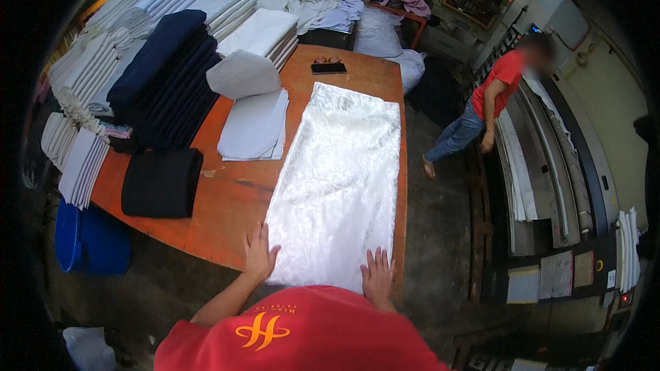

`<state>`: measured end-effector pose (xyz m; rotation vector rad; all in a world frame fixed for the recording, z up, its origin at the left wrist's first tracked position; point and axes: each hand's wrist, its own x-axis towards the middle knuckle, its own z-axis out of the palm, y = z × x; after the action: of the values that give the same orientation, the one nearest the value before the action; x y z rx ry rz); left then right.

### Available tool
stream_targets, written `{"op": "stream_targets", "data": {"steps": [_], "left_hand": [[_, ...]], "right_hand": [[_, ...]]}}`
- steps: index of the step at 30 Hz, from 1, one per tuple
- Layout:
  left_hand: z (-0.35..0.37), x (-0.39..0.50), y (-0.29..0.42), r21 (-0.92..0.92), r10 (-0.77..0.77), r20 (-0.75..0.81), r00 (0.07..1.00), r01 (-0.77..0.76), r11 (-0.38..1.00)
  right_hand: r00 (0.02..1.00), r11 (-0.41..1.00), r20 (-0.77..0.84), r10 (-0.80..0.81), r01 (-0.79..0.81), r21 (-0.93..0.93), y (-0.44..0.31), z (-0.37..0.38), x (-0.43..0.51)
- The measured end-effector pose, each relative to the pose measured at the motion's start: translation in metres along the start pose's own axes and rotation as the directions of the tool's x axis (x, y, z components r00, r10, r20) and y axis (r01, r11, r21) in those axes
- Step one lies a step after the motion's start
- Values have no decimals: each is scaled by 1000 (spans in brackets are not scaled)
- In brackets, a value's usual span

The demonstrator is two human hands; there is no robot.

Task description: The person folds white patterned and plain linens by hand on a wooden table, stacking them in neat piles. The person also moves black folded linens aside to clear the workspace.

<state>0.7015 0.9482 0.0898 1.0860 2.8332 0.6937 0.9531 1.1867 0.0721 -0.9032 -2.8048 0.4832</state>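
Observation:
A white patterned cloth, folded into a long panel [337, 180], lies on the orange-brown wooden table [227, 216] and reaches its near edge. My left hand [261, 253] rests flat at the cloth's near left edge, fingers spread. On the near right part of the cloth lies my right hand [378, 274], palm down, fingers apart. Neither hand grips anything. Left of the cloth are white folded sheets [252, 129] with a greyish flap [244, 74] above them. A phone [328, 68] and eyeglasses [328, 60] are beyond its far end.
Dark blue folded cloths [165, 72], white linen stacks [258, 36] and a black folded cloth [162, 183] occupy the table's left side. A blue bin [93, 237] stands below. At right, a person in a red shirt [497, 82] stands beside a long machine [546, 165].

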Motion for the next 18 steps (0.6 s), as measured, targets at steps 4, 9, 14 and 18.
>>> {"op": "stream_targets", "data": {"steps": [4,9,14,18], "left_hand": [[-12,-21,-7,-254,-164,-188,968,113,961],[1,-100,-53,-461,-457,-22,889,396,794],[31,-136,-61,-615,-423,324,846,528,585],[36,-117,-48,-673,-286,474,833,552,493]], "right_hand": [[993,989,-109,55,-40,143,13,-8,4],[909,878,-291,300,-143,456,41,-26,-52],[763,435,135,632,-493,753,61,14,-133],[889,336,-46,456,-124,934,47,64,-134]]}}
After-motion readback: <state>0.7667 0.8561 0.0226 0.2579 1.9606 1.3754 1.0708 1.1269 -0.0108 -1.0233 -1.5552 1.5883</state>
